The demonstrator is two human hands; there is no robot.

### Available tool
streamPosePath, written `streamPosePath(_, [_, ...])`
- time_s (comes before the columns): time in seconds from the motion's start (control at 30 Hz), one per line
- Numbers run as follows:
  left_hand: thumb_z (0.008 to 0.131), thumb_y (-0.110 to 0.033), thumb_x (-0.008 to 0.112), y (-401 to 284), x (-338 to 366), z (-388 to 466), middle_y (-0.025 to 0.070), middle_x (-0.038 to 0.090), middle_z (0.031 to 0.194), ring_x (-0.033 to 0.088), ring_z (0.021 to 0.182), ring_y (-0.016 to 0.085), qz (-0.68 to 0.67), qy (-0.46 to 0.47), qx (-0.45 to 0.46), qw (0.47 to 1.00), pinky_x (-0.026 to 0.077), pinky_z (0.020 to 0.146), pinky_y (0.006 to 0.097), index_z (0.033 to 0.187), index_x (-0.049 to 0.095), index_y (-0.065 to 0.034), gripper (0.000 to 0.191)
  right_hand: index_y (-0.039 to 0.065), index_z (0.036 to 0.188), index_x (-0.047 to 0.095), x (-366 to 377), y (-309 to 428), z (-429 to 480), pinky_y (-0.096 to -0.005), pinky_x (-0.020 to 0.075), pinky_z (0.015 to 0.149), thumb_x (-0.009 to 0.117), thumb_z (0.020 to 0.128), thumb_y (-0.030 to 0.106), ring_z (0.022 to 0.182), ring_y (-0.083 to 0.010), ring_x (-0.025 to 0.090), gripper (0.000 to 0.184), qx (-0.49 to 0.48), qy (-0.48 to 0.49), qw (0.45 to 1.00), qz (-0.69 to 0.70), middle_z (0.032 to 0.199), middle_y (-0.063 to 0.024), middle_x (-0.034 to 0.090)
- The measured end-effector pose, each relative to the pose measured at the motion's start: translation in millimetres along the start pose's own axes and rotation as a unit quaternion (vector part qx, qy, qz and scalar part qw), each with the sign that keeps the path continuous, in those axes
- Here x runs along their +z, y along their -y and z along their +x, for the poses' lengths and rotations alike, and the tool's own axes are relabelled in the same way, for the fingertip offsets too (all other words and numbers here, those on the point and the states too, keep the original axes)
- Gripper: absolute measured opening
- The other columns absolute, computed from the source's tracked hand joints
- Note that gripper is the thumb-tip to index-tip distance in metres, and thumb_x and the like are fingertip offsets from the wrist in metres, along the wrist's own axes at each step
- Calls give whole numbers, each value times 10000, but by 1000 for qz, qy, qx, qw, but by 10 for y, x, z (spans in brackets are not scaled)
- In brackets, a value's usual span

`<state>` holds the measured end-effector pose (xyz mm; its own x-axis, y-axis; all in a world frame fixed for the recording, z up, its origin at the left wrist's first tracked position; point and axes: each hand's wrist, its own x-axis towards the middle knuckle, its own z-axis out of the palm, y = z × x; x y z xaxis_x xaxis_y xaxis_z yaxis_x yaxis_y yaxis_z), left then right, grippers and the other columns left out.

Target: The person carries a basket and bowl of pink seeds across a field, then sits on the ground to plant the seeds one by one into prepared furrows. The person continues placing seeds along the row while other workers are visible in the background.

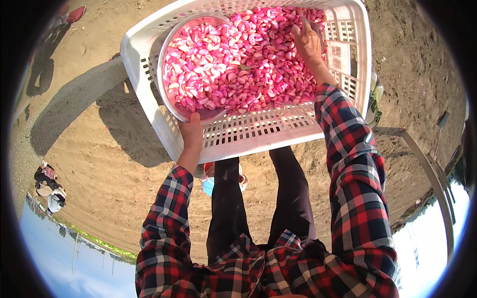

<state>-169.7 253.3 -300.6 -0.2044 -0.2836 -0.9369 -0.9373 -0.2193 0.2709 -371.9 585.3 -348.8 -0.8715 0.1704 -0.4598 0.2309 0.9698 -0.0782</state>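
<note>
A white slotted plastic basket (257, 139) lies before me, with many pink-coated garlic cloves (275, 74) heaped in it. A round basin (163, 80), tilted inside the basket's left part, is also full of cloves, and its open side meets the heap. My left hand (192, 130) grips the basin's near rim with the thumb on top; its fingers are hidden below. At the heap's right side, my right hand (308, 39) rests on the cloves with its fingers bent; whether it holds any cannot be told.
Below the basket, a blue and red container (208, 184) stands on the bare soil (149, 208) beside my legs. A bent metal bar (421, 152) is at the right. Some bags or clothed figures (50, 186) show at the far left, and a red shoe (77, 14) at the upper left.
</note>
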Motion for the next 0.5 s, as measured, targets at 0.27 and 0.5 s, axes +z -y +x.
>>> streamPosePath(0.27, [753, -36, 518, -16, -56, -29, 112, 569, 1122, 548, 1002, 208, -15, -3, -5, 1000, 415, 890, 293, 1218, 455, 55, 478, 4, 1192, 503, 759, -487, -442, -366, 427, 879, 509, 868, 488, 1069, -284, 526, 582, 186, -7, 954, 234, 1179, -181, 552])
streamPosePath(0.5, [767, -23, 526, 111, -76, 44, 82, 538, 1157, 525, 1025, 187, -57, 20, -35, 998, 401, 916, 298, 1241, 440, 22, 485, -5, 1307, 396, 615, 1313, -1238, -408, 312, 1020, 473, 882, 450, 1213, -381, 401, 627, 82, 171, 905, 381, 1258, -268, 453])
